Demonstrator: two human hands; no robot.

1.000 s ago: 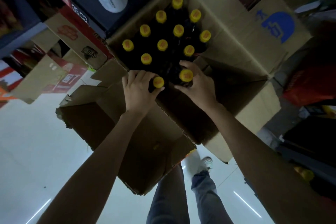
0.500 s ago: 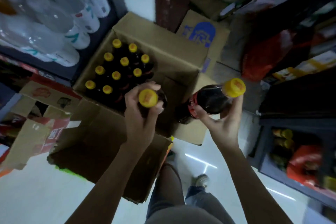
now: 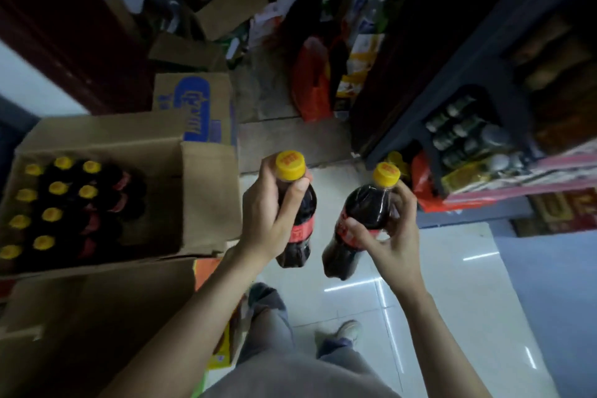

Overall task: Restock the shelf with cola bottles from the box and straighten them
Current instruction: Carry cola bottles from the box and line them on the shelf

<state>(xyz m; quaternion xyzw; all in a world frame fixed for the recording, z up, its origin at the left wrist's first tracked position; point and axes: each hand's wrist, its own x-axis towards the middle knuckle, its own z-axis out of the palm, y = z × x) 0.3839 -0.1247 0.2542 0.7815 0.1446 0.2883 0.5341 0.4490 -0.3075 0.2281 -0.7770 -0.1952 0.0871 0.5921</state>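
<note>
My left hand (image 3: 266, 215) grips a dark cola bottle (image 3: 298, 223) with a yellow cap and red label around its shoulder. My right hand (image 3: 386, 237) holds a second cola bottle (image 3: 361, 213) of the same kind, fingers curled round its body and neck. Both bottles hang upright over the tiled floor, side by side and apart. To the left the open cardboard box (image 3: 206, 197) holds several more yellow-capped bottles (image 3: 55, 200). A dark shelf (image 3: 452, 113) with cans and packets stands at the right.
A flattened cardboard box (image 3: 97, 317) lies in front of the open one. A blue-printed carton (image 3: 193, 107) stands behind it. Red bags (image 3: 311, 81) and loose cartons crowd the far aisle. My legs and shoe (image 3: 347, 331) are on the tiles below.
Both hands lifted a bottle out of the box and carried them to the right, over the floor. My view swung right, bringing the shelf into sight.
</note>
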